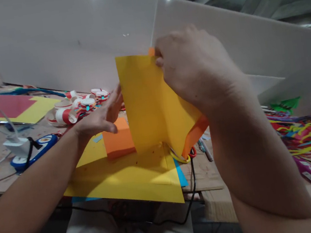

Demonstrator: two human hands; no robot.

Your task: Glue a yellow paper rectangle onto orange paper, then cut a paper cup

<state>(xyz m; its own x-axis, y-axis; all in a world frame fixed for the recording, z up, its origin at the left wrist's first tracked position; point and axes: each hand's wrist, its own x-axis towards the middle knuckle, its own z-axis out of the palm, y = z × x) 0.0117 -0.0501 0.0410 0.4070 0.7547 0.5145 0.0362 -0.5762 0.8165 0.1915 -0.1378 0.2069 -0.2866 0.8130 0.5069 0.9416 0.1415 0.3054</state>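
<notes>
My right hand (pixel 194 65) pinches the top edge of a folded yellow paper (pixel 145 102), which stands upright over the work surface; an orange piece shows at its lower right side and at the pinched edge. Beside the paper's left edge is my left hand (pixel 103 113), its fingers apart; the fingertips lie partly behind that edge. Beneath them lies a large yellow sheet (pixel 124 181) over blue paper (pixel 181 174). A small orange paper (pixel 118 140) rests on the large sheet. Scissors with a yellow and red handle (pixel 181 159) are partly hidden by the held paper.
At left are a blue-and-white power strip (pixel 35 151) with a white charger (pixel 17 144), red-and-white paper rolls (pixel 66 115), and a red sheet (pixel 3 106). Colourful strips (pixel 301 135) lie at right. A black cable (pixel 194 180) hangs over the front edge. White panels stand behind.
</notes>
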